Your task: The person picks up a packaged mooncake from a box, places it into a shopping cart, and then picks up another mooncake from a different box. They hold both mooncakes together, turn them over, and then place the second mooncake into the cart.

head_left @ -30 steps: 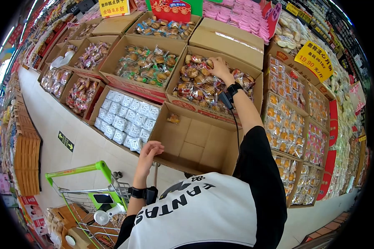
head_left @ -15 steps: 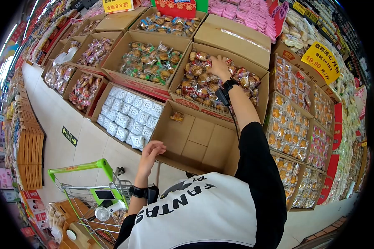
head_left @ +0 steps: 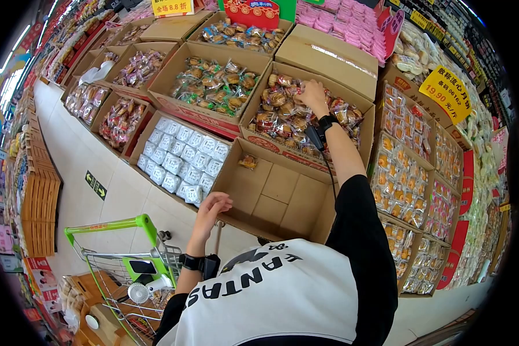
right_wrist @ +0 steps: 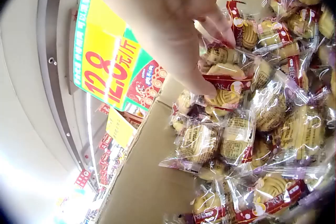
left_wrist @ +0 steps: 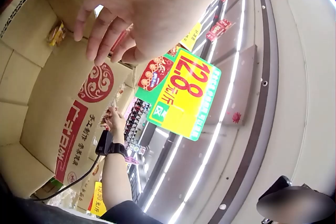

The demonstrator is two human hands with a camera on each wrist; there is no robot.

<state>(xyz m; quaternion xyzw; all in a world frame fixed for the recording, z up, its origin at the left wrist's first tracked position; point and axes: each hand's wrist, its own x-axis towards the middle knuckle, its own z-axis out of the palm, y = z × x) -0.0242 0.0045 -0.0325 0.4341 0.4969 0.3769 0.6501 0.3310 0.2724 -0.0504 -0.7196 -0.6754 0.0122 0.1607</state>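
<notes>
My right hand (head_left: 313,97) reaches into a cardboard box (head_left: 254,137) heaped with wrapped mooncakes (head_left: 282,124). Seen from the right wrist, the thumb and fingers lie on either side of one wrapped mooncake (right_wrist: 226,71) with a red band, and pinch it among the others. Part of that packet is hidden behind the hand. My left hand (head_left: 212,209) hangs loosely curled and holds nothing, beside the near left edge of a large carton (head_left: 277,193). A single small packet (head_left: 248,162) lies in that carton's far left corner.
White wrapped packets (head_left: 181,153) fill a box left of the carton. Behind it stands a box of green-trimmed packets (head_left: 219,86). Trays of orange packets (head_left: 398,179) line the right side. A shopping cart (head_left: 118,230) stands at the lower left. A cable (head_left: 333,179) runs from the right wrist.
A second ago a mooncake showed at my right fingertips; now the hand is over the pile and its fingertips are hidden from the head view. The left hand stays beside the carton.
</notes>
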